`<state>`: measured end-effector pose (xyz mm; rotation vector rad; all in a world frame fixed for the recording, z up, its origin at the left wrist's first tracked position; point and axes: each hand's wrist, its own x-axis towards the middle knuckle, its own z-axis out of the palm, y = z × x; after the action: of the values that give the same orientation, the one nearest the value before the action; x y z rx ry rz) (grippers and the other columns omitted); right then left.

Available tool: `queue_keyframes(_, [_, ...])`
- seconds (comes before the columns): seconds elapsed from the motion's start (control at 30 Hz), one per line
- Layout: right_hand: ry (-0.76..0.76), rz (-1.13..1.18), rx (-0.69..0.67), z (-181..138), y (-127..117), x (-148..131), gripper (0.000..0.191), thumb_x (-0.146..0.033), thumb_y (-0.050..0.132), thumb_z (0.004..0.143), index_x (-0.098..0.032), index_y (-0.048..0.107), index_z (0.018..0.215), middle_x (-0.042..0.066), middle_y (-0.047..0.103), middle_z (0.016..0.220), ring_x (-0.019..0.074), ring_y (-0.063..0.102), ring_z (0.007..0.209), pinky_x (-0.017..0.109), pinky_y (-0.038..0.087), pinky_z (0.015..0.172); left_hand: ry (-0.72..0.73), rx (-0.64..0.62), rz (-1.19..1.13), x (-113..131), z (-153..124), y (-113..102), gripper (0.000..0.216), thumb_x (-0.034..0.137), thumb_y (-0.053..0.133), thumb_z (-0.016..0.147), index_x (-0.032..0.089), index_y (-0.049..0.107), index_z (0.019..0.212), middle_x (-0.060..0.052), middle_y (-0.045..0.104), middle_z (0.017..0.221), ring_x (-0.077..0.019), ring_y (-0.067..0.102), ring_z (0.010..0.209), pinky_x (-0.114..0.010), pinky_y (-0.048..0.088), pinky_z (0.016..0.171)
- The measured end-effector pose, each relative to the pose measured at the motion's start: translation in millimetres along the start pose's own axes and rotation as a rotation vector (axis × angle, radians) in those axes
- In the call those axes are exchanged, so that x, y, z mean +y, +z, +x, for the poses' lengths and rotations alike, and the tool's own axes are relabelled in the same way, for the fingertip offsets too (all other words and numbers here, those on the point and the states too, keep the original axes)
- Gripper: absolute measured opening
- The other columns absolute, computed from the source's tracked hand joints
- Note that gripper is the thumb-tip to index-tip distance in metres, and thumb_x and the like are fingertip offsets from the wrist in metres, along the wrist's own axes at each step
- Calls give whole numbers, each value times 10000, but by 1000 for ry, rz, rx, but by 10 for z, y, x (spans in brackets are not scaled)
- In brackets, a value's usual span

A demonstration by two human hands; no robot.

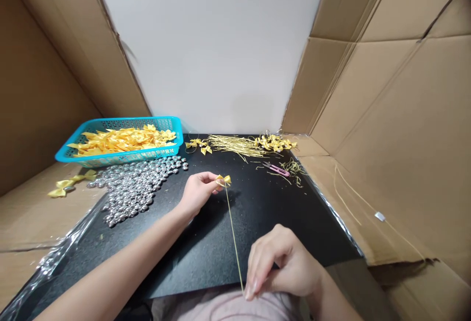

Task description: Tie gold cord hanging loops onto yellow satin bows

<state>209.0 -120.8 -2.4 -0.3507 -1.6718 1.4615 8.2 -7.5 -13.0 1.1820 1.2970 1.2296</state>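
My left hand is closed, pinching a small yellow ribbon bow above the black table. From the bow a thin gold cord runs taut down towards me. Its lower end is pinched between the fingertips of my right hand, close to the table's front edge. Left of my left hand lies a spread of shiny silver beads. Whether a bead sits behind the bow is hidden by my fingers.
A turquoise basket full of yellow bows stands at the back left. Cut gold cords and finished-looking bow pieces lie at the back. Pink thread snips rest beside cord scraps. Cardboard walls enclose the sides.
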Motion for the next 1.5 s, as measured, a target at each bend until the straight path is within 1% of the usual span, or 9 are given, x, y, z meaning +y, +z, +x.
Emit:
queue_keyframes(0.37, [-71, 118, 109, -65, -93, -28, 110, -264, 759, 755, -214, 699, 677, 32, 721, 612, 138, 674, 550, 217, 534, 509, -44, -27, -56, -48, -21, 5, 193, 251, 797, 506, 134, 651, 554, 8, 612, 465, -81, 501, 453, -191, 379, 490])
queue_keyframes(0.47, [-96, -125, 83, 13, -125, -142, 73, -243, 718, 798, -217, 700, 732, 28, 724, 639, 143, 679, 619, 254, 560, 606, -104, -60, -91, -45, -54, 11, 197, 278, 779, 516, 139, 646, 560, -8, 627, 514, -96, 534, 475, -205, 409, 497])
queue_keyframes(0.67, [-148, -714, -158, 411, -172, -188, 105, -150, 635, 837, -219, 698, 787, 12, 746, 766, 176, 680, 971, 327, 539, 881, -224, -169, -132, -26, -188, 77, 157, 242, 755, 531, 143, 638, 564, -17, 634, 560, -110, 568, 510, -213, 451, 522])
queue_keyframes(0.83, [-168, -877, 57, 594, -378, 22, 86, -122, 657, 812, -200, 689, 795, 32, 757, 843, 203, 676, 1021, 431, 448, 1000, -246, -233, -159, 43, -304, 91, 166, 240, 749, 580, 153, 618, 527, 7, 600, 520, -88, 529, 495, -188, 426, 517])
queue_keyframes(1.1, [-120, -725, 274, 526, -502, 165, 59, -142, 666, 802, -192, 696, 795, 58, 760, 867, 203, 718, 882, 452, 473, 971, -254, -253, -196, 84, -362, 64, 176, 250, 779, 605, 151, 640, 562, 8, 632, 544, -85, 546, 524, -174, 398, 518])
queue_keyframes(1.2, [-130, -477, 377, 527, -494, 173, 36, -223, 679, 819, -195, 682, 796, 38, 743, 804, 189, 717, 839, 421, 516, 926, -240, -234, -196, 93, -369, 66, 178, 238, 775, 592, 149, 627, 549, 13, 619, 515, -83, 531, 502, -177, 394, 512])
queue_keyframes(1.33, [-108, 29, 368, 498, -407, 106, 170, -356, 696, 817, -207, 615, 814, -33, 667, 700, 124, 686, 561, 314, 601, 660, -227, -170, -211, 79, -355, 78, 159, 219, 763, 556, 141, 625, 539, 14, 616, 492, -75, 512, 475, -176, 384, 498])
queue_keyframes(1.43, [-67, 275, 258, 398, -299, 4, 125, -316, 682, 839, -214, 612, 823, -49, 642, 705, 37, 558, 363, 161, 507, 408, -206, -108, -230, 47, -309, 63, 158, 229, 755, 552, 137, 627, 539, 22, 608, 484, -66, 505, 477, -164, 367, 489])
queue_keyframes(1.5, [-39, 368, 205, 302, -242, -74, 59, -274, 665, 855, -223, 637, 841, -43, 642, 710, 3, 472, 301, 112, 418, 322, -194, -67, -244, 19, -269, 39, 166, 239, 750, 556, 137, 621, 536, 29, 602, 484, -57, 500, 480, -156, 361, 488])
